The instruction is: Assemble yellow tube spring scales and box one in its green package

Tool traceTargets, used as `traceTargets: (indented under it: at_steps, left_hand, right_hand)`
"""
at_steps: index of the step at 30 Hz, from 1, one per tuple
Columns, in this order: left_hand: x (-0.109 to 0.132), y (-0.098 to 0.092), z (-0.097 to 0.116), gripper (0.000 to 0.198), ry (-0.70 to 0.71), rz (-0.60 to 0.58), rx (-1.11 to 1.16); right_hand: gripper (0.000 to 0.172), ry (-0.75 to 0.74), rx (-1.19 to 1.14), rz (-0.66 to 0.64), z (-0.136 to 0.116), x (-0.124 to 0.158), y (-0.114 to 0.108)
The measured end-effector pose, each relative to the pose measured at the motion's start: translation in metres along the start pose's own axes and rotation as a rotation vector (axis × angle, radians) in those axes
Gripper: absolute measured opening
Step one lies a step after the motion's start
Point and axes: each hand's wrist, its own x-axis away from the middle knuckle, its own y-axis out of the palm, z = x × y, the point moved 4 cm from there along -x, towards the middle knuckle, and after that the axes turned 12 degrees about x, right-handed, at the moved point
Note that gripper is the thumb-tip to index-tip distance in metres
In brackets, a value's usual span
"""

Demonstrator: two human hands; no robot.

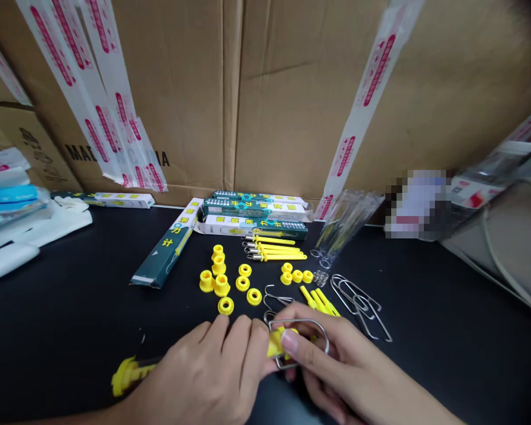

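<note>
Left hand (212, 372) is wrapped round a clear tube (146, 370) with a yellow cap, low over the black tabletop (446, 360); right hand (336, 360) is pinching the yellow end (274, 343) by a bent wire loop (301, 320). Past those: loose wire loops (369, 302), yellow rings (237, 284), yellow sticks (283, 257), small printed boxes (256, 208), then big ol' cardboard (301, 118).

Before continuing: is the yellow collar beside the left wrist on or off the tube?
On: the yellow collar sits at the end of the clear tube in the left hand.
</note>
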Motion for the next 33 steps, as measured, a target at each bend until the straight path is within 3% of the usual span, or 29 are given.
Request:
traceTargets:
  at_steps: [6, 12, 17, 21, 26, 30, 33]
  left_hand:
    - [0.001, 0.001, 0.004, 0.035, 0.02, -0.003, -0.037]
    - [0.005, 0.005, 0.008, 0.011, 0.033, -0.162, -0.051]
    - [0.004, 0.006, 0.006, 0.004, 0.019, -0.183, -0.005]
    - [0.004, 0.008, 0.005, 0.003, 0.011, -0.161, 0.01]
    - [0.005, 0.012, 0.004, 0.013, 0.015, -0.145, 0.02]
    - [0.005, 0.011, 0.001, 0.01, 0.006, -0.138, 0.029]
    - [0.003, 0.006, -0.001, 0.03, -0.009, -0.065, 0.029]
  right_hand:
    - [0.04, -0.082, -0.234, 0.079, -0.008, 0.0, -0.009]
    - [0.04, -0.15, -0.249, 0.115, 0.004, -0.003, -0.004]
    - [0.039, -0.114, -0.288, 0.123, -0.001, 0.001, -0.003]
    - [0.039, -0.125, -0.342, 0.102, -0.008, 0.004, -0.004]
    - [0.038, -0.16, -0.369, 0.134, 0.006, -0.001, -0.001]
    - [0.037, -0.145, -0.402, 0.122, 0.008, -0.003, -0.003]
    - [0.032, -0.13, -0.368, 0.089, 0.001, -0.001, -0.008]
